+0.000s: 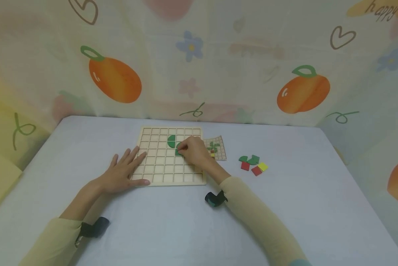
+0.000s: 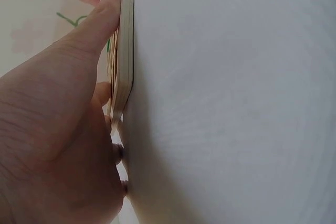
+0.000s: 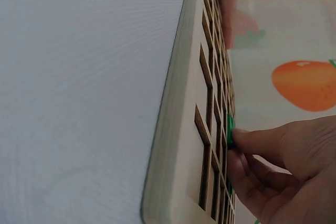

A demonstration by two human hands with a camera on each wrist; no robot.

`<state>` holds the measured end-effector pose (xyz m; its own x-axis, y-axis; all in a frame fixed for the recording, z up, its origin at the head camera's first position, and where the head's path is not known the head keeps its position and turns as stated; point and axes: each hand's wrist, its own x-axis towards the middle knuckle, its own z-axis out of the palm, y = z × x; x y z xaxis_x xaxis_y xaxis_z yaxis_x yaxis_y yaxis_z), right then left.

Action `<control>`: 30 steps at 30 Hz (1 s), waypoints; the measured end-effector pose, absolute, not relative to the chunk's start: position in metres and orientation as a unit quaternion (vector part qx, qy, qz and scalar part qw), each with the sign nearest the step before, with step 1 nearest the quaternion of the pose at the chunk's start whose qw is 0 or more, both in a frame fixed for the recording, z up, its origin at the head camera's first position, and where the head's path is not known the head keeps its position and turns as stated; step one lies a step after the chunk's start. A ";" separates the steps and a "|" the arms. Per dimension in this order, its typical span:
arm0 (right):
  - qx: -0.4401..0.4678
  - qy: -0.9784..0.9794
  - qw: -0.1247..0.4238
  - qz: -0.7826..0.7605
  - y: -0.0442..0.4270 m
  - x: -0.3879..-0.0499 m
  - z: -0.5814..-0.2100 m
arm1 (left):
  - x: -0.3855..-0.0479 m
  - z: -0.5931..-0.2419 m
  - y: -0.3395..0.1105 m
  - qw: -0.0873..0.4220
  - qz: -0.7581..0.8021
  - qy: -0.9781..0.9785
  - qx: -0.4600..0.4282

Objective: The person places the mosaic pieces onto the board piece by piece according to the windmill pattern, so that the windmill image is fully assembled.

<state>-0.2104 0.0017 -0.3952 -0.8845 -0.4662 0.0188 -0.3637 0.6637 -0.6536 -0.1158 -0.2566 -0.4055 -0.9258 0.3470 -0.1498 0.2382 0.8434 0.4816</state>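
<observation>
A light wooden grid board [image 1: 159, 169] lies on the table, with green quarter-round pieces [image 1: 171, 142] set in its upper middle cells. My left hand [image 1: 120, 173] rests spread over the board's left edge, thumb along the front left corner. Over the board's middle, my right hand [image 1: 196, 151] pinches a green tile [image 3: 230, 129] between thumb and fingers, down at the grid. The fingers hide part of that tile, so its full shape cannot be told. A patterned card [image 1: 220, 147] with a small grid picture lies at the board's right edge, partly behind the right wrist.
Right of the card lie loose pieces: green ones [image 1: 253, 160], red squares [image 1: 245, 166] and a yellow square [image 1: 262, 167]. The white-covered table [image 1: 172, 229] reaches back to a printed curtain [image 1: 218, 81]. Each wrist wears a black camera [image 1: 215, 199].
</observation>
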 end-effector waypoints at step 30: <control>-0.279 0.899 0.106 -0.320 0.100 -0.223 -0.358 | -0.117 -0.406 -0.256 0.119 0.226 0.955 0.150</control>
